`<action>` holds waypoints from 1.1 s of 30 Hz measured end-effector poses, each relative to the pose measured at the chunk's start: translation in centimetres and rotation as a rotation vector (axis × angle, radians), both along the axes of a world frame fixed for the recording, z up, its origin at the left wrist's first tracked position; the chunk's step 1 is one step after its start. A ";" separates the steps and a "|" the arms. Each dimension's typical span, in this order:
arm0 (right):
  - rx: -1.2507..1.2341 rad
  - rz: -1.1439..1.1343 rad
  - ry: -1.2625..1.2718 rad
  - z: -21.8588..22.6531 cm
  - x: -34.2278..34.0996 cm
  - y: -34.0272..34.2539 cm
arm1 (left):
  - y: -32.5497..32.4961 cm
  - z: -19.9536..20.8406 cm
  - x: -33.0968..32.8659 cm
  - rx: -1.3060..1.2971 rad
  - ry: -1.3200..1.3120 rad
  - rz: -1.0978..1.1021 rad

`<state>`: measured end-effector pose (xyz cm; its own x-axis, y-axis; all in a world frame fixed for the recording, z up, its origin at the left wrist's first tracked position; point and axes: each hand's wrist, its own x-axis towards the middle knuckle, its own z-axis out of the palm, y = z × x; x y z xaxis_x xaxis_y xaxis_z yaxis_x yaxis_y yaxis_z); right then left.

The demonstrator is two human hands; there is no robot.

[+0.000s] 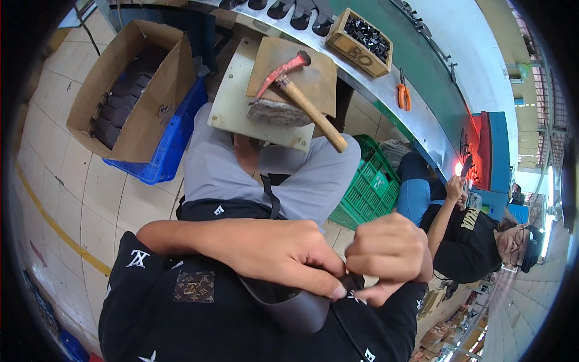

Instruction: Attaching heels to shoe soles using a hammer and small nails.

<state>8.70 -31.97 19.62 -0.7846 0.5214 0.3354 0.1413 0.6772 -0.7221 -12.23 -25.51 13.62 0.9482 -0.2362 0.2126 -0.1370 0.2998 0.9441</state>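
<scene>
Close to my chest, both hands hold a dark, smooth, curved leather-like piece (295,311). My left hand (283,250) is closed over its upper edge, the thumb pressing near the piece's right end. My right hand (389,253) is curled into a fist, pinching at that same end; the thumb and fingertips meet close to my left thumb. A small dark part shows between the hands, but its kind is hard to make out. Beyond my lap, a hammer (301,99) with a red head and wooden handle lies on a brown-topped padded block (280,111).
The block rests on a pale board (232,108). At left, a cardboard box (136,130) of dark pieces stands on a blue crate (160,163). The bench bears a wooden box (362,45) of small black parts and orange-handled pliers (403,93). A green crate (368,187) and a co-worker (464,241) are at right.
</scene>
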 end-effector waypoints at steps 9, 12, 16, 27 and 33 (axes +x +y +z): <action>-0.293 -0.572 0.147 -5.6 4.9 3.1 | 1.6 -0.5 0.8 0.071 0.203 0.573; -0.395 -0.625 0.258 -8.2 5.8 3.1 | 2.9 0.0 1.5 0.067 0.285 0.566; -0.461 -0.507 0.242 -10.8 6.2 2.7 | 4.3 -0.8 2.4 0.130 0.333 0.567; -0.982 -0.976 0.994 -26.3 4.8 -10.0 | 22.5 -0.8 8.0 0.218 -0.021 1.643; -0.957 -1.204 1.426 -30.9 2.5 -7.4 | 43.1 -3.5 4.4 0.254 -0.060 2.334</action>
<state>11.24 -39.42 -11.33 0.4940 0.7908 -0.3615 -0.7150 0.1329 -0.6863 -7.80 17.54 10.10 -0.4432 0.8069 0.3906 0.0351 -0.4197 0.9070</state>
